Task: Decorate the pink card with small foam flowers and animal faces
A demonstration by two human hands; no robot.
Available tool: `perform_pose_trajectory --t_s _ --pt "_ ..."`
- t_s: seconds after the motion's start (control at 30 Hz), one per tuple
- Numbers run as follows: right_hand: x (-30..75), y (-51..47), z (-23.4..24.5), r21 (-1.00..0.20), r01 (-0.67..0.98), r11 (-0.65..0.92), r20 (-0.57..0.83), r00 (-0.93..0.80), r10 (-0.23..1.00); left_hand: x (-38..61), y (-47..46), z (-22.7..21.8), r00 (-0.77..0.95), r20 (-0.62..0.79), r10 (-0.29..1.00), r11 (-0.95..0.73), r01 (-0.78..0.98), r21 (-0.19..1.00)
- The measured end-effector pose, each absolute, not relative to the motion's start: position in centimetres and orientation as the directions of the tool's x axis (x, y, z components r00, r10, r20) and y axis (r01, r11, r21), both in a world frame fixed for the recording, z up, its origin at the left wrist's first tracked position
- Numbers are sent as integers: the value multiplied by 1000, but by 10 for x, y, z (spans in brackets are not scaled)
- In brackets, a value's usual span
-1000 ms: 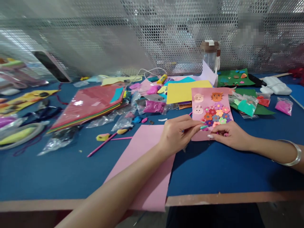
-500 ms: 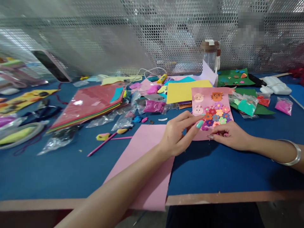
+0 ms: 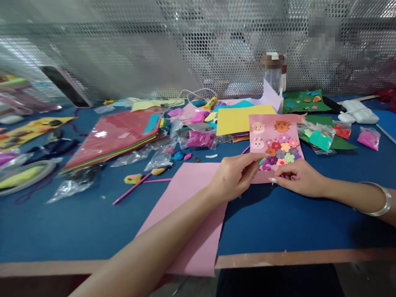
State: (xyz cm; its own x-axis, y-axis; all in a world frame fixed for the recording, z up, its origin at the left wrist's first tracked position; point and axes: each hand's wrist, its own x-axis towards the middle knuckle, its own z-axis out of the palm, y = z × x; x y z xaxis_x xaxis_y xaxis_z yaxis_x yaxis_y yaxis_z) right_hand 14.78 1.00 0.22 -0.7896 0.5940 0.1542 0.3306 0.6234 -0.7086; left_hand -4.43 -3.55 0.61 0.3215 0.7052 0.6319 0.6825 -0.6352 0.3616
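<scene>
A pink card [image 3: 258, 119] carries pig, rabbit and orange cat faces and a cluster of colourful clay flowers [image 3: 281, 153]. Over its lower left part is my left hand [image 3: 236, 175], thumb and forefinger pinched together beside the purple flowers; whatever lies between those fingertips is too small to make out. At the card's lower right edge, my right hand [image 3: 301, 177] is curled closed, with a bit of magenta clay [image 3: 292, 177] showing among the fingers. Beneath my left forearm lies a blank pink sheet [image 3: 194, 185].
Left of the sheet are a purple stick tool [image 3: 133, 189] and a stack of coloured sheets [image 3: 114, 136]. Clay packets [image 3: 201, 138], a yellow sheet [image 3: 244, 119] and a lidded cup [image 3: 273, 70] stand or lie behind. A phone [image 3: 66, 86] leans against the mesh panel [image 3: 130, 53].
My left thumb and forefinger have closed into a pinch and the hand has turned slightly at the flowers. My right hand stays nearly in place, its fingers shifted a little.
</scene>
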Motion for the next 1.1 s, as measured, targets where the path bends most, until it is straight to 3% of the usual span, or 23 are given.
perform_pose_trajectory --t_s 0.43,0.77,1.1 --pt "147 10 1 -707 340 620 144 -789 597 -43 -36 6 435 463 772 -617 687 384" --pt "147 10 1 -706 317 634 166 -796 583 -45 -35 4 486 481 729 -656 697 291" --pt "147 10 2 -678 301 671 197 -805 560 -45 -34 2 462 504 730 -643 714 278"
